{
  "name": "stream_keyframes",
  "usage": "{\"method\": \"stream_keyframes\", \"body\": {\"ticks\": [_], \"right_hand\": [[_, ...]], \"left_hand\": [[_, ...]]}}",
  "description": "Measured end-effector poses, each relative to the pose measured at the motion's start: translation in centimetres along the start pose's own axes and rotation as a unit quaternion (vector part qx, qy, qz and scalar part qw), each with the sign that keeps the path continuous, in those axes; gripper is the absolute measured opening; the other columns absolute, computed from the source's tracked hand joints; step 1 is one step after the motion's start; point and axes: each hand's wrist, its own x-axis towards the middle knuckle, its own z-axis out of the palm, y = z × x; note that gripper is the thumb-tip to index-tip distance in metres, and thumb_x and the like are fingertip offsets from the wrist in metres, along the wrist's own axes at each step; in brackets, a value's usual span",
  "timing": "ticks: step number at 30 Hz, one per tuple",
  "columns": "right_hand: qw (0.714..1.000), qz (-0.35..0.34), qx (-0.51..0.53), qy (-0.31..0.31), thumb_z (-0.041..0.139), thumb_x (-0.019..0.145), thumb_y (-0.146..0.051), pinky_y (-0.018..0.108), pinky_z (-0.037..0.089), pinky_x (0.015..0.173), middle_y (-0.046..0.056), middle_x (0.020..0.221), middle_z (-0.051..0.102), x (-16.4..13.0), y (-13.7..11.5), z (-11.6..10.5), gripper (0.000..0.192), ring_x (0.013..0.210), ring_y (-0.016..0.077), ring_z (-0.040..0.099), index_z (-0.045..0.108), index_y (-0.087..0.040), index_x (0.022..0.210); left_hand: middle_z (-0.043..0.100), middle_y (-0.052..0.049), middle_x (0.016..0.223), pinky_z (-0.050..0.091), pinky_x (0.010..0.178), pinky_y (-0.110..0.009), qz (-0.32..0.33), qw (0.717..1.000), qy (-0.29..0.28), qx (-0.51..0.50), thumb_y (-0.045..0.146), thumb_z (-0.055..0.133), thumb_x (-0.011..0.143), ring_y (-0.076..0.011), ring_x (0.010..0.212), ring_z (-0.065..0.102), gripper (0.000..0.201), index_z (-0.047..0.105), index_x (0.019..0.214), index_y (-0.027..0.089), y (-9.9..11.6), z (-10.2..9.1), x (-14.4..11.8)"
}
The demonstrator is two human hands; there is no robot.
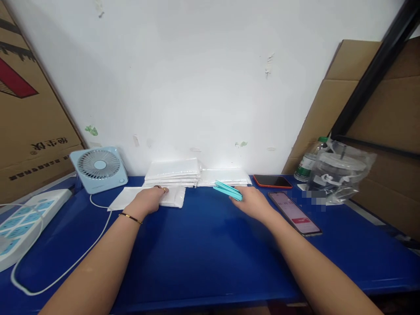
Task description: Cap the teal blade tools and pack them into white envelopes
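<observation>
My left hand (149,200) is at the front of the white piles, its fingers closed on a flat white plastic packet (173,197). Part of that packet is hidden under the hand, and a white sheet (123,198) sticks out to the left. Just behind are a stack of similar white packets (173,168) and a lower white pile (225,176) to its right. Between the thumb and fingers of my right hand (251,200) is a small bundle of thin turquoise strips (228,190), held tilted in front of the lower pile.
A blue fan (100,168) and a white power strip (28,225) with a looping cable stand left on the blue table (197,262). Two phones, one dark (272,181) and one lit (297,214), lie right, near a bottle (310,162) and a bagged cup (341,170). Cardboard flanks both sides.
</observation>
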Motion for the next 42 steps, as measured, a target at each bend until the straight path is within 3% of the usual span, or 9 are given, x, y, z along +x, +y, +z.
{"method": "stream_keyframes", "body": {"ticks": [7,12,16,19,22,28,36,39,42], "right_hand": [[0.999,-0.017,0.045,0.003,0.050,0.081,-0.035,0.022,0.030,0.055,0.004,0.083,0.066,-0.2,1.0,-1.1,0.024,0.070,0.0166,0.057,0.064,-0.023,0.096],[0.999,-0.012,0.028,-0.014,0.050,0.080,-0.035,0.023,0.030,0.054,0.004,0.083,0.066,-0.3,2.1,-1.8,0.024,0.067,0.0165,0.056,0.064,-0.025,0.097],[0.999,0.003,-0.037,-0.031,0.049,0.079,-0.036,0.025,0.031,0.055,0.006,0.085,0.066,0.2,2.9,-1.2,0.024,0.073,0.0201,0.059,0.064,-0.024,0.094],[0.997,-0.005,-0.070,-0.044,0.049,0.078,-0.036,0.027,0.034,0.057,0.007,0.087,0.066,0.6,3.2,-0.4,0.023,0.076,0.0225,0.060,0.064,-0.023,0.089],[0.995,-0.018,-0.090,-0.047,0.048,0.077,-0.034,0.028,0.037,0.059,0.007,0.086,0.066,0.8,3.2,0.1,0.020,0.076,0.0238,0.060,0.062,-0.023,0.085],[0.988,-0.011,-0.142,-0.058,0.049,0.073,-0.026,0.031,0.041,0.061,0.009,0.088,0.065,1.2,3.4,0.7,0.018,0.078,0.0259,0.061,0.061,-0.020,0.086],[0.979,-0.077,-0.181,-0.054,0.050,0.074,-0.017,0.032,0.043,0.065,0.011,0.084,0.066,0.9,1.7,0.8,0.015,0.079,0.0265,0.063,0.060,-0.018,0.086],[0.978,-0.100,-0.175,-0.051,0.051,0.070,-0.009,0.031,0.042,0.063,0.011,0.081,0.066,0.5,0.5,1.0,0.034,0.075,0.0252,0.063,0.056,-0.018,0.103],[0.980,-0.110,-0.158,-0.053,0.055,0.068,-0.006,0.029,0.041,0.062,0.011,0.084,0.065,0.1,-0.2,1.0,0.073,0.074,0.0250,0.062,0.030,-0.018,0.135]], "left_hand": [[0.066,-0.010,0.098,0.043,0.079,-0.035,0.027,0.982,0.185,0.028,0.015,0.033,0.080,-0.0249,0.086,0.062,0.042,0.049,0.119,0.018,3.9,-3.5,1.1],[0.050,-0.011,0.130,0.034,0.096,-0.039,0.123,0.983,0.132,-0.038,0.029,0.033,0.086,-0.0253,0.115,0.048,0.051,0.032,0.136,0.019,7.4,-2.9,2.0],[0.020,-0.011,0.149,0.013,0.106,-0.052,0.150,0.985,0.067,-0.055,0.069,0.057,0.061,-0.0349,0.135,0.015,0.103,0.013,0.143,0.025,6.9,-0.1,2.5],[0.035,-0.015,0.141,0.020,0.104,-0.050,0.125,0.989,0.030,-0.075,0.072,0.062,0.050,-0.0361,0.131,0.026,0.117,0.012,0.143,0.024,5.9,1.0,2.8],[0.053,-0.016,0.123,0.035,0.094,-0.041,0.108,0.988,0.015,-0.105,0.066,0.060,0.059,-0.0328,0.114,0.048,0.103,0.020,0.141,0.019,5.4,1.2,3.0],[0.061,-0.005,0.106,0.041,0.083,-0.030,0.186,0.966,0.109,-0.140,0.032,0.056,0.069,-0.0233,0.097,0.058,0.048,0.052,0.116,0.024,6.2,0.6,2.3],[0.061,-0.003,0.098,0.043,0.076,-0.028,0.210,0.944,0.127,-0.222,0.027,0.054,0.069,-0.0204,0.087,0.059,0.035,0.055,0.104,0.023,8.3,-0.2,1.6],[0.061,-0.002,0.098,0.042,0.078,-0.029,0.235,0.940,0.134,-0.209,0.024,0.054,0.070,-0.0200,0.088,0.058,0.035,0.054,0.105,0.023,9.5,-0.3,1.4],[0.060,-0.002,0.100,0.041,0.079,-0.030,0.246,0.941,0.144,-0.183,0.022,0.053,0.070,-0.0198,0.090,0.057,0.036,0.053,0.106,0.023,10.6,-0.3,1.1]]}}
